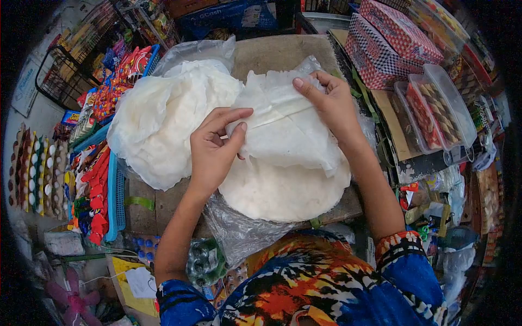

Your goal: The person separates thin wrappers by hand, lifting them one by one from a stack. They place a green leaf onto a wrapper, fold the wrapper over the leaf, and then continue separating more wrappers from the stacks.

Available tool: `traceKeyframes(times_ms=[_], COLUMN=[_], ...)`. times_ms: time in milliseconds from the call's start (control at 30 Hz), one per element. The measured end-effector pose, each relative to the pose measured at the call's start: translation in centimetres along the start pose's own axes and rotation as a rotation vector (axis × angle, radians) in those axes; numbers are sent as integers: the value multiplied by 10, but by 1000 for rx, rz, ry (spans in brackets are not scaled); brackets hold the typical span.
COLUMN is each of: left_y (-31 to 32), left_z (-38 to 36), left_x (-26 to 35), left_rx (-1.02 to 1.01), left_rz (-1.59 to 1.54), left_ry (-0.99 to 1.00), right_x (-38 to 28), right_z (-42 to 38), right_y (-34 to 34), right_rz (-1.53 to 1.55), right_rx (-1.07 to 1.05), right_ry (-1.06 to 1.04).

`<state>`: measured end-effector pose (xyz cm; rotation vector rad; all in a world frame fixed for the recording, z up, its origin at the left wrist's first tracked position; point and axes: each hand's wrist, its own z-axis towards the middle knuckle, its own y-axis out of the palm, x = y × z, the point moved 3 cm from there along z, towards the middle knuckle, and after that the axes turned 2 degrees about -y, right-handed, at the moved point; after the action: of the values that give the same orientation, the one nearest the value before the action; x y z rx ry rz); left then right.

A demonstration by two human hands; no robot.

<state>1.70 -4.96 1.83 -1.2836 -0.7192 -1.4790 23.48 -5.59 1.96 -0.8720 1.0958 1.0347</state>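
A thin, white, partly see-through spring roll wrapper (288,133) is stretched between my two hands, creased across its upper part. My left hand (215,142) pinches its left edge between thumb and fingers. At the upper right, my right hand (333,106) grips another edge the same way. The lower part of this wrapper hangs over a round, flat stack of wrappers (280,193) and hides the back of it. Close by on the left lies a loose, ruffled pile of wrappers (168,119). Clear plastic (239,225) sticks out from under the stack's front.
The wrappers rest on a brown work surface (277,51). Blue baskets (116,201) with snack packets stand at the left. To the right are checkered boxes (386,49) and a clear tub (443,108) of rolled sticks. Bottles (204,261) stand below the front edge.
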Motion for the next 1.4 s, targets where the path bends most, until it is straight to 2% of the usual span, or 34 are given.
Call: traceKeyframes(times_ms=[100, 1333, 1400], left_y=[0, 0, 0], left_z=[1, 1, 1], left_x=[-4, -1, -2], left_rx=[11, -21, -23], left_rz=[4, 36, 44], left_ry=[54, 64, 118], right_x=[2, 1, 3], right_z=[2, -3, -2], right_y=[-2, 4, 4], right_rz=[-24, -42, -41], right_rx=[11, -48, -52], right_ry=[-40, -53, -59])
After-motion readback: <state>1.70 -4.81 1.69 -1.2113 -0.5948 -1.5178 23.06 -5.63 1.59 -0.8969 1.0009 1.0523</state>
